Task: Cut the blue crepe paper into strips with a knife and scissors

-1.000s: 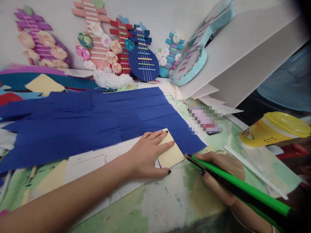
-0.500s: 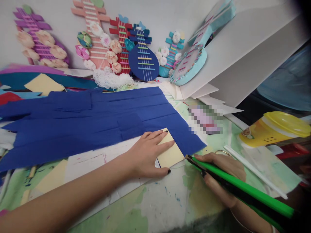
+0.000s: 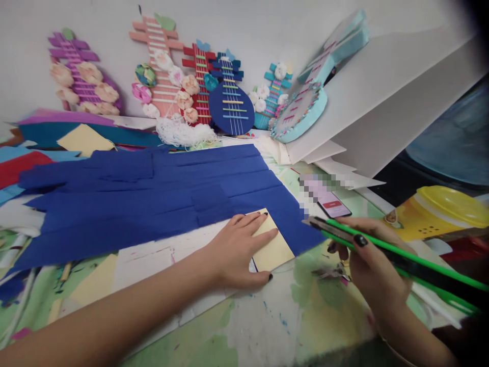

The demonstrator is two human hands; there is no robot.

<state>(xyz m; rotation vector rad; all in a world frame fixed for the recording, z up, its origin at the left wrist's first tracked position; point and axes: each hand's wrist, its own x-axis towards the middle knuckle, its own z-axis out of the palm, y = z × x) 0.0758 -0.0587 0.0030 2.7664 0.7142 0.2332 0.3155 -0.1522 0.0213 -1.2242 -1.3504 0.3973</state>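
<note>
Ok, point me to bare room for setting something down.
Bare tabletop lies along the near edge, between the left hand and right hand. It's crowded behind the blue sheets, where lute-shaped models line the wall, and rightward, around the phone and yellow tub.

My left hand (image 3: 239,252) and right hand (image 3: 380,272) both wear dark nail polish (image 3: 360,240); a thin bracelet (image 3: 395,351) circles my right wrist.

Toy lutes (image 3: 232,109) line the far wall (image 3: 237,20) behind a paint-stained table (image 3: 252,326) and green cutter (image 3: 431,273) in a craft workshop.
</note>
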